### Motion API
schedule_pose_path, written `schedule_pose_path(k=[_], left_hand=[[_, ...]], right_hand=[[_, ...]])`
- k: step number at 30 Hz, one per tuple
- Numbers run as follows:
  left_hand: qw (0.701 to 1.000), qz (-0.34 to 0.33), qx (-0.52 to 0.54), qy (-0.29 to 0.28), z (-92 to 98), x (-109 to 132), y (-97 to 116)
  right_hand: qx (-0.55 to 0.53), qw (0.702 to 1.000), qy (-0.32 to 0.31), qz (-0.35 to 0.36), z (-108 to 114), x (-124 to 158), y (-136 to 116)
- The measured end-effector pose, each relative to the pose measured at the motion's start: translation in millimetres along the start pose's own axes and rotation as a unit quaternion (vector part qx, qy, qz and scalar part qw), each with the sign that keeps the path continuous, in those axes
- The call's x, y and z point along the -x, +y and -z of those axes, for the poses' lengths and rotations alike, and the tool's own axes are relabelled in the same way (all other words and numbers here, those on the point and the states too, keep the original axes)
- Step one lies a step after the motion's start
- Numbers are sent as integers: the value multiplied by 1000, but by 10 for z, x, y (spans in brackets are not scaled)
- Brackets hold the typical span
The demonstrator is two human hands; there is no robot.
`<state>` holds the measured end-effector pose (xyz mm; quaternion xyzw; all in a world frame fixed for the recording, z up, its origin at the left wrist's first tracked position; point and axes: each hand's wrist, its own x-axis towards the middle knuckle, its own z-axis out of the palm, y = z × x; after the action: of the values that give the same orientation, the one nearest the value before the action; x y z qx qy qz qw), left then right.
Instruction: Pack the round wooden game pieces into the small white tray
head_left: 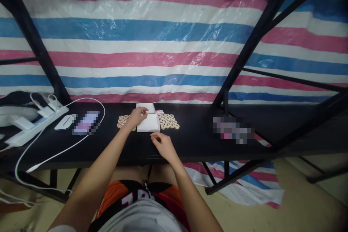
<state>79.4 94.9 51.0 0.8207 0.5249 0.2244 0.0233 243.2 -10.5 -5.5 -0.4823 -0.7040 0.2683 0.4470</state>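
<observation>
A white box [148,123] stands on the black table, its white lid part [144,106] lying behind it. My left hand [137,116] is over the left side of the box near the seam, fingers loosely bent and a gap showing by the thumb; I see nothing held. Just in front of the box's near right corner is my right hand [164,144], its fingers loosely curled with nothing visible in them. Round Chinese chess pieces with red marks [122,120] lie left of the box, partly hidden by my left hand. Dark-marked pieces [170,120] lie to its right.
On the left of the black table [190,139] are a blurred-out phone [86,123], a white flat device [64,122], a white power strip [35,125] and a looping white cable [62,152]. A blurred-out item [231,129] lies right. Black frame bars [244,54] flank a striped sheet [149,29].
</observation>
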Motion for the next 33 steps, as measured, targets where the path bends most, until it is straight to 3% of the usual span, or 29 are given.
schedule_pose_path(k=[2,4,7,10,17,27,33], left_hand=[[989,26,105,103,136,251,-96],[973,59,153,161,244,564,-249],[966,118,154,169,309,984,-522],[957,174,135,191,263,1201,-730],[971,171,90,143,172,1226,-756],[987,94,68,112,131,1290,-744],[989,87,55,104,130,1295,-736]], right_hand=[[-3,1000,2,-3,-3,2,1],[-1,1000,4,-4,-7,3,4],[3,1000,2,0,-13,2,15],[5,1000,0,4,-15,3,23],[11,1000,4,4,-11,7,14],[8,1000,4,16,-28,5,58],[27,998,50,30,-40,-6,102]])
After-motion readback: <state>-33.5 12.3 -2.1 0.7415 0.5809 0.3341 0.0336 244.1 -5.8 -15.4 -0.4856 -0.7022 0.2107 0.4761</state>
